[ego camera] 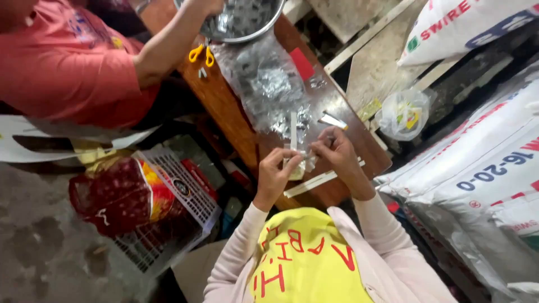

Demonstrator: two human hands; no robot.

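My left hand (275,171) & right hand (335,148) both pinched on small white piece (302,160) over tabletop (236,120); white strip (311,183) lies near; clear bag (266,78) far.

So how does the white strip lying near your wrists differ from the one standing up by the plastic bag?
The white strip near the wrists lies flat and slanted across the wooden table; the strip by the clear plastic bag points straight up the frame. The first is longer and sits alone; the second rests against the bag. Both are thin, white and untouched by either hand.
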